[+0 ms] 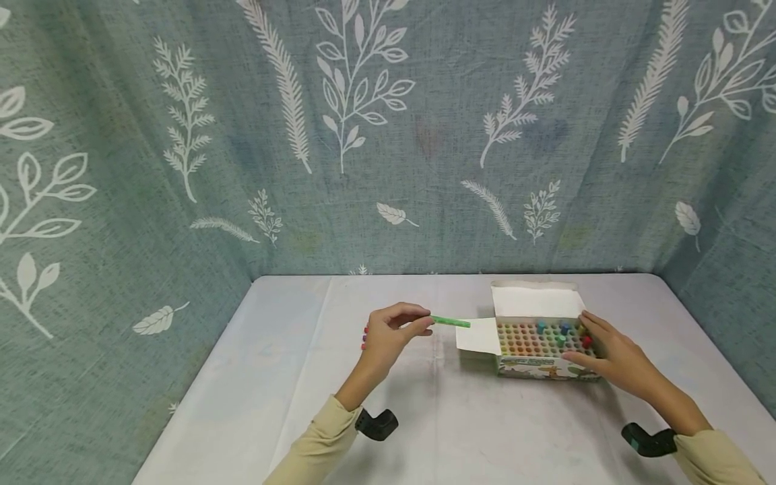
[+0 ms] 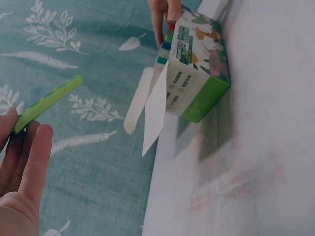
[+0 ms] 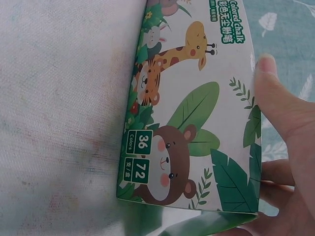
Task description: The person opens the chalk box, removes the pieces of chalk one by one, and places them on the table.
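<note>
My left hand (image 1: pixel 386 335) pinches a green chalk stick (image 1: pixel 451 322) by one end, between thumb and fingertips. The stick is in the air, its free end toward the left flap of an open box of colored chalk (image 1: pixel 533 368). In the left wrist view the green stick (image 2: pixel 51 101) slants up and away from the fingers. My right hand (image 1: pixel 624 360) grips the box's right end, thumb at the front top edge and fingers toward the back. Several chalk ends, among them a red chalk (image 1: pixel 586 342) and a blue chalk (image 1: pixel 541 327), stand in the holed insert.
A white side flap (image 1: pixel 479 335) sticks out from the box, and its lid (image 1: pixel 536 301) stands raised behind. Small red and blue bits (image 1: pixel 364 338) show beside the left hand, mostly hidden. White cloth (image 1: pixel 291 417) covers the table; a patterned curtain (image 1: pixel 424 168) hangs around it.
</note>
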Demonstrator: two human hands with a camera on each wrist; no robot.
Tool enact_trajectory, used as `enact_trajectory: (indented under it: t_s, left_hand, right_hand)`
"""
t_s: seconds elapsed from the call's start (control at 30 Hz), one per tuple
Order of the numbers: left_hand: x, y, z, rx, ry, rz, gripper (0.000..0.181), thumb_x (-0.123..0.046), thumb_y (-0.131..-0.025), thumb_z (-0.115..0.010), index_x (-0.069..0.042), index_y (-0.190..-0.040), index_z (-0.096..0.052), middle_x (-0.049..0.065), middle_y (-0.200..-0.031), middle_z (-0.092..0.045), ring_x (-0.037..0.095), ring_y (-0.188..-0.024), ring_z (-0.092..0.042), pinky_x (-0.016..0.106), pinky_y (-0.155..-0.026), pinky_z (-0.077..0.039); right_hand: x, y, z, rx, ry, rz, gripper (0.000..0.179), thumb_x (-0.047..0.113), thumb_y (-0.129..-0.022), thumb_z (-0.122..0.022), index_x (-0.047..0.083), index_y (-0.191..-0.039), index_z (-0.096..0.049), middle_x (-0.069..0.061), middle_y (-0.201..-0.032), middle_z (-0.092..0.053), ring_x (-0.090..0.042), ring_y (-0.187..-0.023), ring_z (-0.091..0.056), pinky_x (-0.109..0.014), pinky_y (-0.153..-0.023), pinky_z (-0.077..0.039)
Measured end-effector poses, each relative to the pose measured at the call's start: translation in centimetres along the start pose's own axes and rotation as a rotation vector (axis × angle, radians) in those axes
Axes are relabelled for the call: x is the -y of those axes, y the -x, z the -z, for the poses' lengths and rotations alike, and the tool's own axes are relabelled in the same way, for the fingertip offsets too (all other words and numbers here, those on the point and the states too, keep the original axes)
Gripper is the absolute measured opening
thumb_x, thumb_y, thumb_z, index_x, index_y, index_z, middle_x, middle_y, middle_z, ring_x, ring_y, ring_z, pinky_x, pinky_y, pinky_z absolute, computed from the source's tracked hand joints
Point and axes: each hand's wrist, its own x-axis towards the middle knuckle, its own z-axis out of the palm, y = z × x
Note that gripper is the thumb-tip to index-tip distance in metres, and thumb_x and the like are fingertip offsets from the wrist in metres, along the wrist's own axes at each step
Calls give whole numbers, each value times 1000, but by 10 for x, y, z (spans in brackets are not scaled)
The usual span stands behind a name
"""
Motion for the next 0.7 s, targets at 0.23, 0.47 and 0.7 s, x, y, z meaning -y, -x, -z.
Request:
enact_trajectory:
  t_s: [0.23,0.47,0.7]
  left_hand:
    - [-1,7,15,-62,-115,102,25,-19,-83,-74,0,-99,-70,12,-93,-68,27,-81,-69,27,-55,-51]
    - [3,13,25,-86,-78,129,21,-16,-84,-73,-3,-101,-71,14,-96,-68,30,-82,-69,38,-67,-56]
    - [7,18,34,-123,-30,169,27,-17,-82,-75,3,-100,-70,19,-95,-67,38,-80,-68,48,-75,-55]
  right_hand:
    - [1,-1,-1,-1,2,1,93,47,-85,-67,-10,-144,-25,-34,-146,-22,-57,-124,-29,-73,-89,-28]
    - [1,-2,0,2,1,-1,93,47,-85,-67,-10,-144,-25,-33,-146,-22,-57,-125,-29,-73,-89,-28]
    - [0,0,0,7,-12,-3,93,46,-86,-66,-10,-145,-23,-34,-146,-21,-57,-124,-28,-73,-88,-28]
